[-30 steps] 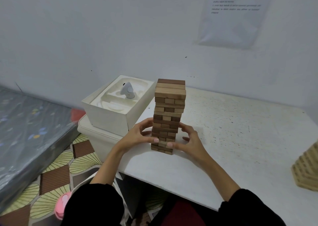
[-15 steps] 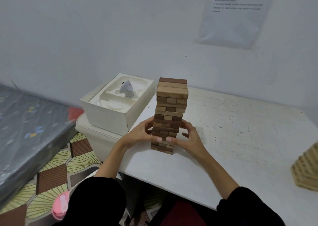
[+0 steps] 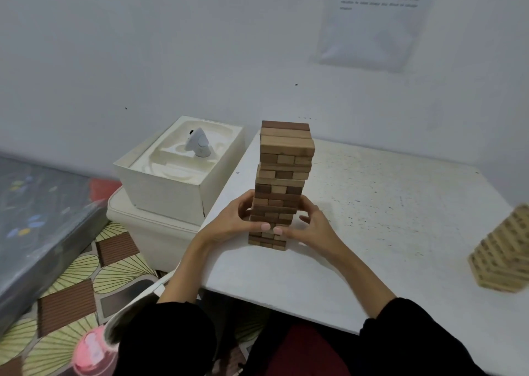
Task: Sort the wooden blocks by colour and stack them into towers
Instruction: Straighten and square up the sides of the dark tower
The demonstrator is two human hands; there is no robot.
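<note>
Head view: the mixed-colour tower [image 3: 283, 175] stands near the left edge of the table [image 3: 386, 232]. The left hand [image 3: 229, 222] and right hand [image 3: 313, 228] curl round its lower layers, thumbs on the front, likely steadying or squaring it. A pale tower [image 3: 503, 256] stands well apart.

Just the one view, worn on the head, wide-angle. Looking forward and down across the near edge of the white table [image 3: 386, 218], facing the wall [image 3: 143, 46] behind it. Sitting close: left hand [image 3: 229, 224] and right hand [image 3: 315, 229] at frame centre, cupping the mixed block tower [image 3: 286, 146]. Catching the patterned floor [image 3: 71, 304] low at left, and clipping a light block tower [image 3: 501, 261] at the right edge.
</note>
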